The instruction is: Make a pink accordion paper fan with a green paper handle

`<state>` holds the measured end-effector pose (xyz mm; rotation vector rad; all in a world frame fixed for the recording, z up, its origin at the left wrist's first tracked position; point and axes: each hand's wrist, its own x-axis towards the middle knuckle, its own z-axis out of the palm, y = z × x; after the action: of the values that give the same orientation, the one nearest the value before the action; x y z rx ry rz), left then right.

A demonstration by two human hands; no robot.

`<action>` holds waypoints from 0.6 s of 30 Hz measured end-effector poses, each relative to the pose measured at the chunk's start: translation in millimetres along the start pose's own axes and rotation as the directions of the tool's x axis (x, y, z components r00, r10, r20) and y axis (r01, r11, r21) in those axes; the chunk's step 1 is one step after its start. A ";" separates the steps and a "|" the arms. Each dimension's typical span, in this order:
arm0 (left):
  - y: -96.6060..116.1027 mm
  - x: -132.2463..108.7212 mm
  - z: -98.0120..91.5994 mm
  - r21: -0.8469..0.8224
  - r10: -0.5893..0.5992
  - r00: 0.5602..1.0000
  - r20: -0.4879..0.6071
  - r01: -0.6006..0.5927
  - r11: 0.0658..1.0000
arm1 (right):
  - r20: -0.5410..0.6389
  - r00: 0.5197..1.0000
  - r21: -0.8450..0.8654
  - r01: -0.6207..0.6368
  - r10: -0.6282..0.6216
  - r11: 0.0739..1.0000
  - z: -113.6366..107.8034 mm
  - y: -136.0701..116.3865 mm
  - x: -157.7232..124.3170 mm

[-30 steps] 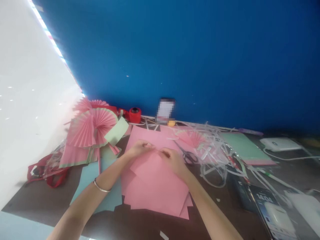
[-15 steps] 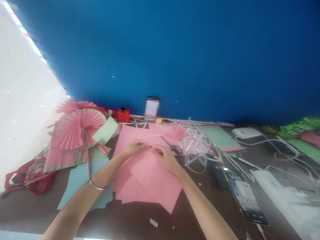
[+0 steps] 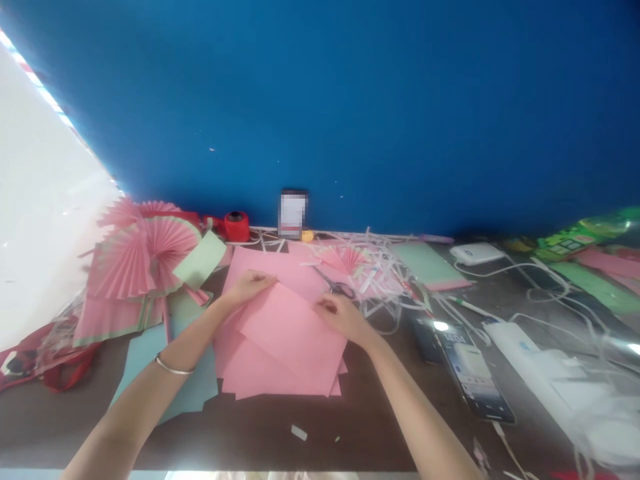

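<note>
Around your lit phone point(image 3: 483, 390), electronics and odds and ends share the tabletop point(image 3: 380, 430).
You can read 14:04 on its screen; a white cable point(image 3: 506, 445) meets its near end, and a white power strip point(image 3: 526, 357) lies just to its right. Beyond the phone you have a white device point(image 3: 477, 253) with a cord, and a green packet point(image 3: 575, 238) farther right. Well to the phone's left you find a red roll point(image 3: 237, 229) near the blue wall point(image 3: 375, 100), and, farthest left, a red strap point(image 3: 70, 375).

The sheet point(image 3: 293, 333) is plain pink. Left of it: pink fans point(image 3: 173, 241) edged pale green, light-blue paper point(image 3: 140, 357). Behind it: red tape point(image 3: 237, 229), blue wall point(image 3: 350, 100). Right of it: white power strip point(image 3: 527, 362).
</note>
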<state>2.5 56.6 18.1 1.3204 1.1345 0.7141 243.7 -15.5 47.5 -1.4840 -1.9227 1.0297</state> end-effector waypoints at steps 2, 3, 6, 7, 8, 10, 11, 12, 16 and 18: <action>-2.9 -0.3 -6.2 -0.071 -0.020 1.000 0.009 0.020 0.997 | 0.013 1.000 -0.027 -0.007 0.007 1.000 -7.2 3.1 -5.5; -3.9 -0.5 -9.3 -0.100 -0.022 1.000 0.004 0.023 0.995 | 0.014 1.000 -0.039 -0.008 0.009 0.999 -10.4 4.6 -8.2; -4.5 -2.5 -18.1 -0.101 -0.003 0.999 -0.034 0.000 0.995 | -0.009 1.000 -0.046 -0.017 0.017 0.999 -17.7 8.6 -14.3; -3.6 -3.8 -20.8 -0.070 0.010 0.999 -0.034 -0.013 0.997 | -0.027 0.999 -0.044 -0.022 0.021 0.999 -19.2 9.8 -15.4; -2.4 -5.4 -23.4 -0.028 0.025 0.999 -0.026 -0.025 0.999 | -0.046 0.999 -0.044 -0.027 0.025 0.999 -20.3 10.7 -15.9; 0.8 -8.8 -28.3 0.066 0.052 0.999 -0.002 -0.052 0.996 | -0.083 0.996 -0.050 -0.034 0.030 0.998 -21.3 11.6 -15.4; 2.5 -10.2 -30.7 0.107 0.064 0.998 0.008 -0.064 0.992 | -0.095 0.995 -0.055 -0.036 0.031 0.998 -21.4 11.4 -14.5; 3.9 -11.4 -33.2 0.140 0.074 0.997 0.013 -0.075 0.987 | -0.099 0.995 -0.059 -0.037 0.031 0.998 -21.3 10.9 -13.5; 5.7 -12.7 -45.3 0.200 0.097 0.995 -0.012 -0.093 0.975 | -0.112 0.993 -0.047 -0.039 0.033 0.998 -20.4 7.4 -8.7; 5.3 -13.4 -51.0 0.234 0.099 0.995 -0.029 -0.090 0.968 | -0.128 0.991 -0.021 -0.035 0.032 0.999 -19.3 6.7 -6.6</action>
<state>-48.1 64.1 32.3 1.5719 1.2223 0.6957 264.2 -15.9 53.9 -1.5610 -1.8314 0.9068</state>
